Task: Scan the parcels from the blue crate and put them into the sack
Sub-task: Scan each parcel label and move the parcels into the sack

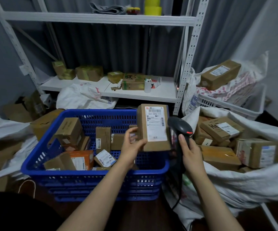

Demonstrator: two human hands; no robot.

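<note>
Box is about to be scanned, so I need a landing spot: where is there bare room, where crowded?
Bare: the white shelf right of the cup, and the floor of the blue crate in its near right corner. Crowded: the sack, where parcels lie edge to edge, and the crate's left half.

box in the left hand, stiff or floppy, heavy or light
Probably stiff: the parcel keeps crisp square edges. Likely light, since the left hand alone holds it upright by a lower corner. Tall and narrow, it may tip if stood up.
</note>
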